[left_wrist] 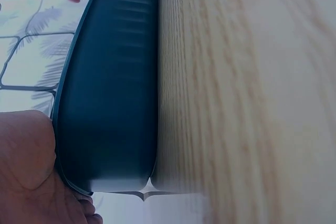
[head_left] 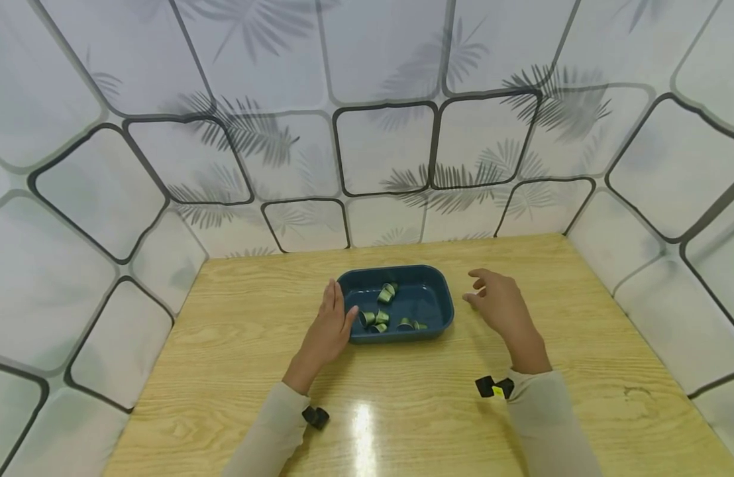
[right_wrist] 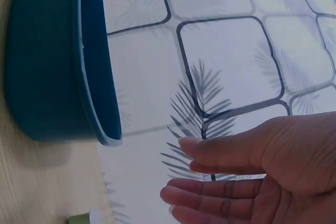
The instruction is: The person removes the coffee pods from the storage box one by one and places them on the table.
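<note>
A dark blue rectangular dish (head_left: 426, 334) holds several small green coffee capsules (head_left: 386, 293), most of them near its front and left side. Against the dish's left end rests my left hand (head_left: 328, 334), fingers straight along the side and thumb at the rim. The left wrist view shows its palm (left_wrist: 26, 156) at the dish's rim (left_wrist: 65, 72). To the right of the dish, and apart from it, my right hand (head_left: 503, 306) hovers with loosely bent fingers and holds nothing. In the right wrist view, a green capsule (right_wrist: 81, 218) lies on the table beyond the dish.
The dish stands on a light wood-grain table (head_left: 403, 411). Pale walls (head_left: 385, 149) with dark outlined blocks and leaf prints enclose the back and both sides. Each sleeve carries a small black device, one at the left wrist (head_left: 316, 417), one at the right (head_left: 493, 387).
</note>
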Demonstrator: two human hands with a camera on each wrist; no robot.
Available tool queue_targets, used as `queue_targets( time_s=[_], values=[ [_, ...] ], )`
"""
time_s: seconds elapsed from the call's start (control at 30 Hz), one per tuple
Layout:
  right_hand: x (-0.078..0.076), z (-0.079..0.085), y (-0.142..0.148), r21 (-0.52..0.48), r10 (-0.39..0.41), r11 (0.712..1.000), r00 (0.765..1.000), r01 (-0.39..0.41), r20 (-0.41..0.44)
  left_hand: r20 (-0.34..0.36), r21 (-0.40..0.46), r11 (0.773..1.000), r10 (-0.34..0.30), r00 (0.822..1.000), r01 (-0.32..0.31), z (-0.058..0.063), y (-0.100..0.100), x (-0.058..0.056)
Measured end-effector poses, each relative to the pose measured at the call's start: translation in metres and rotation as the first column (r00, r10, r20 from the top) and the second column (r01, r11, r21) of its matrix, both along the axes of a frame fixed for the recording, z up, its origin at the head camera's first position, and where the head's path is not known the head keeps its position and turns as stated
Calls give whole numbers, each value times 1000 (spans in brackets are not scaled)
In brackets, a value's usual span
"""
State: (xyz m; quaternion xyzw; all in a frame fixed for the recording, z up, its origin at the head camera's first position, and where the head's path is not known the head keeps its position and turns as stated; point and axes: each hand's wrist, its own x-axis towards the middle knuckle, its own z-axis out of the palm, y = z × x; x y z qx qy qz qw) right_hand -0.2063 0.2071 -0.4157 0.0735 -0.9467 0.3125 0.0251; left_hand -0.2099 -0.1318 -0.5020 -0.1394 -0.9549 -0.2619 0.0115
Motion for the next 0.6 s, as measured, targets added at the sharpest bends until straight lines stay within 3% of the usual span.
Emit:
queue_targets(
  time_s=[0.33,0.6],
  values=[
    [-7,-17,-24,42,190,981,982,-190,8,-12,-15,1000,-10,1000,10,1,-1,0],
    [-10,-24,-39,55,262,963,964,-265,45,-11,-24,999,-22,1000,22,2,-1,0]
  ],
)
